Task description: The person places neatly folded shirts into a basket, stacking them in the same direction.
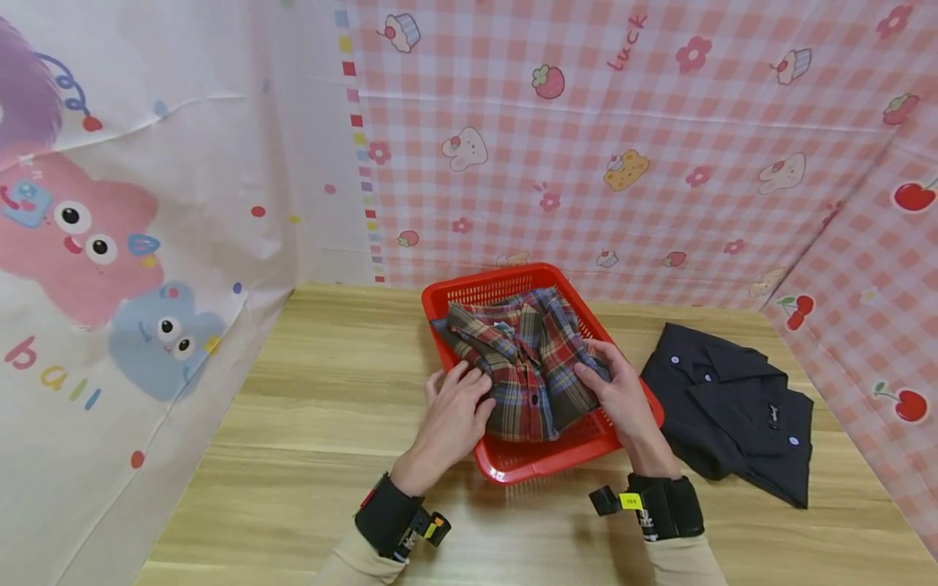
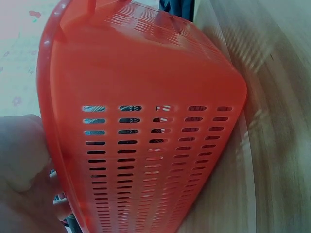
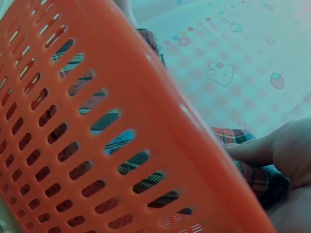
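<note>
A folded plaid shirt (image 1: 531,382), red, brown and blue with a buttoned front, lies in a red plastic basket (image 1: 506,472) in the head view. My left hand (image 1: 450,419) reaches over the basket's left rim, its bent fingers gripping the shirt's left edge; the fingertips are partly hidden. On the opposite side, my right hand (image 1: 619,395) pinches the shirt's right edge, thumb on top. The right wrist view shows plaid cloth (image 3: 265,182) at that hand beyond the slotted basket wall (image 3: 141,111). In the left wrist view, the basket wall (image 2: 141,73) hides most of the left fingers.
A folded dark garment (image 1: 733,407) with pale buttons lies on the wooden table (image 1: 322,423) to the right of the basket. Printed cloth walls, including the checked one (image 1: 586,163), enclose the table at the back and both sides.
</note>
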The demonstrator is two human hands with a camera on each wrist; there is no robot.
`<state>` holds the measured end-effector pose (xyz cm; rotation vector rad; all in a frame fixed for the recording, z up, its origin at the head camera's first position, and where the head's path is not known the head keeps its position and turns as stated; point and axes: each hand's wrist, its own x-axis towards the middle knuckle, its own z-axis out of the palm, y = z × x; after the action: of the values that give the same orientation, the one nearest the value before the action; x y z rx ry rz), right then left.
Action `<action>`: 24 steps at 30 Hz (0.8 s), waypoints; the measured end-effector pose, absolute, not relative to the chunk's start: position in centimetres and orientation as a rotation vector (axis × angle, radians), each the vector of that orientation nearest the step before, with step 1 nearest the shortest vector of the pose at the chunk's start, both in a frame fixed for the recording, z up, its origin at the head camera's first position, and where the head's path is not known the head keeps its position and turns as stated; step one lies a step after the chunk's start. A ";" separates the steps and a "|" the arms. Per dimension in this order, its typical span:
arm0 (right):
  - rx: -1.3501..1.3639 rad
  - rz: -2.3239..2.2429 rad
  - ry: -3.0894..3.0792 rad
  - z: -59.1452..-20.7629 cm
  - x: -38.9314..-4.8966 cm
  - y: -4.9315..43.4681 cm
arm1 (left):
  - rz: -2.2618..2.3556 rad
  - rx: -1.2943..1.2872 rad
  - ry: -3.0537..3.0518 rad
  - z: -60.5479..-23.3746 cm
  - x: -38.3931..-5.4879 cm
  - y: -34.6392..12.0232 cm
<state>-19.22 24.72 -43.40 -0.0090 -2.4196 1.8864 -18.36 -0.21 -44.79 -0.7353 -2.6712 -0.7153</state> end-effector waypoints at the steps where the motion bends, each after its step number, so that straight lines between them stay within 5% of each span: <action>1: -0.016 1.884 -2.431 -43.4 -19.3 24.7 | -0.711 -0.732 -2.674 -44.8 -18.4 -0.2; 24: -0.060 1.781 -2.556 -43.7 -19.7 24.7 | -0.626 -0.671 -2.817 -44.0 -18.1 0.1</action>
<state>-19.65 24.72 -43.69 -0.0600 -2.5556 1.7806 -18.09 0.09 -44.03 -0.6715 -2.8167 -0.6262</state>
